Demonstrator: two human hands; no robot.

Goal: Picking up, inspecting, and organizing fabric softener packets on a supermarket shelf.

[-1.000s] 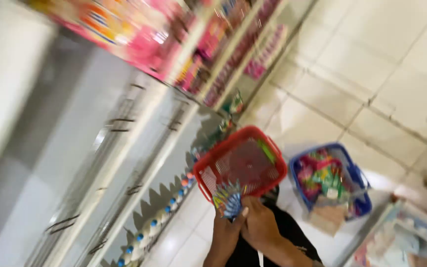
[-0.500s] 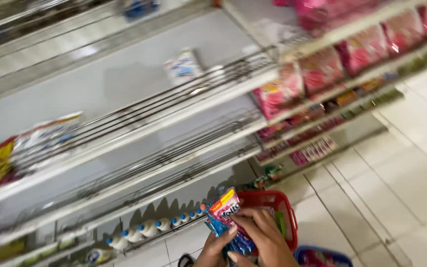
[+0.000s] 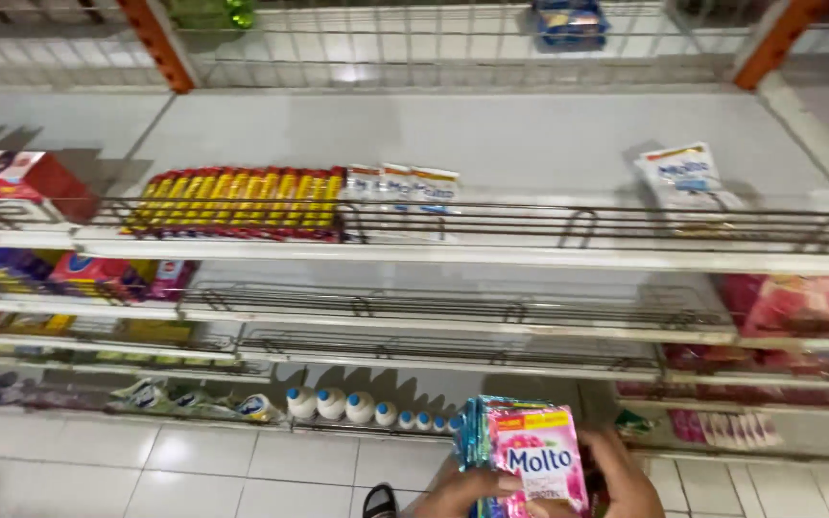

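Note:
Both of my hands hold a stack of flat sachet packs (image 3: 525, 453) at the bottom of the view; the front pack is pink, the ones behind are blue. My left hand (image 3: 458, 494) grips the stack's lower left corner. My right hand (image 3: 623, 475) wraps around its right side. In front of me stand white store shelves (image 3: 491, 257) with wire rails. The top tier carries a row of red and yellow packs (image 3: 237, 200), a few white pouches (image 3: 400, 184) and a lone white pouch (image 3: 685, 177) at the right.
Pink packs (image 3: 798, 302) fill the right end of the second tier. Red boxes (image 3: 31, 173) and purple packs (image 3: 11, 269) sit at the left. White bottles with blue caps (image 3: 343, 405) line the lowest shelf above the white tiled floor (image 3: 194, 470).
My view has swung up from the floor and the baskets to face the shelves squarely. The red basket is out of sight, and the stack of sachets has risen in front of me.

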